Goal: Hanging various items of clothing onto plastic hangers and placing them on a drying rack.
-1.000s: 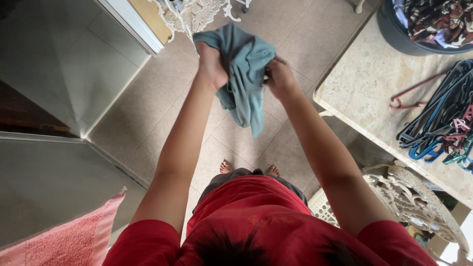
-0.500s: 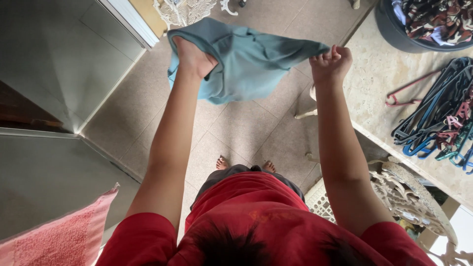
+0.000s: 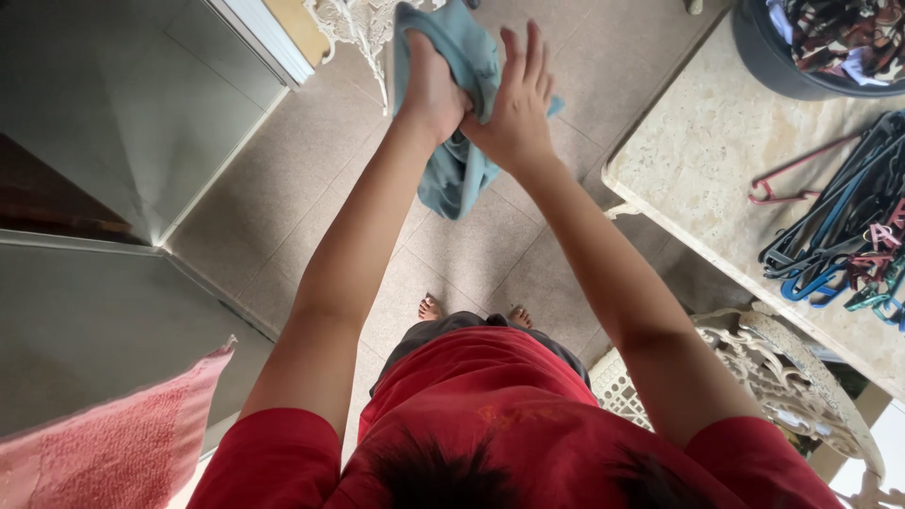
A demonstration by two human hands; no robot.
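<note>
Both hands are raised together at 12 o'clock over the tiled floor (image 3: 283, 188): the left hand (image 3: 434, 90) is clenched on a bunched teal cloth (image 3: 462, 179), and the right hand (image 3: 514, 108) lies against it with fingers spread open, palm pressed to the cloth. The cloth hangs down between the forearms. At 3 o'clock a stone surface (image 3: 716, 160) carries a heap of plastic hangers (image 3: 844, 236); a dark tub of laundry (image 3: 820, 47) sits at 1 o'clock
</note>
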